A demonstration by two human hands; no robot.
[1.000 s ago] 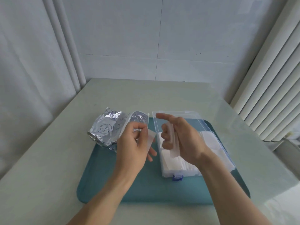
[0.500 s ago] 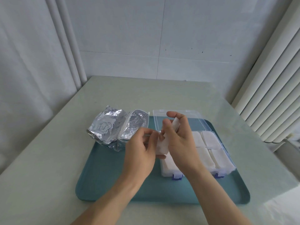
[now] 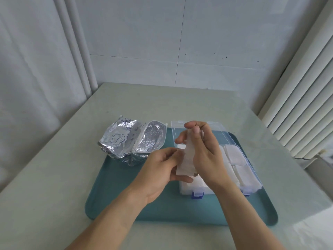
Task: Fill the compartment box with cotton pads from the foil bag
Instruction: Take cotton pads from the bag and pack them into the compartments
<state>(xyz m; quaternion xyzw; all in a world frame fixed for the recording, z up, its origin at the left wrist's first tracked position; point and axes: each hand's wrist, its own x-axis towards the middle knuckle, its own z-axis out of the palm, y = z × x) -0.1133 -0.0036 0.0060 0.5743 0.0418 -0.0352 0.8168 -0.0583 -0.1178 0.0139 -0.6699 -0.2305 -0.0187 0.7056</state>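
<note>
A stack of white cotton pads (image 3: pixel 187 159) stands on edge between both hands, above the left end of the clear compartment box (image 3: pixel 250 184). My right hand (image 3: pixel 205 152) grips the stack from the right, thumb on top. My left hand (image 3: pixel 160 168) pinches its lower left side. The box lies open on the teal tray (image 3: pixel 162 206), its compartments holding white pads; the left compartments are partly hidden by my hands. The crumpled silver foil bag (image 3: pixel 133 141) lies open at the tray's back left corner.
The tray sits on a pale table (image 3: pixel 54 177). The box's clear lid (image 3: pixel 225 134) lies flat behind the box. A wall and curtain stand at the left and back, and window blinds (image 3: pixel 302 105) at the right.
My hands came together over the box and joined their pads into one stack. The right hand has lifted slightly and turned the stack more upright.
</note>
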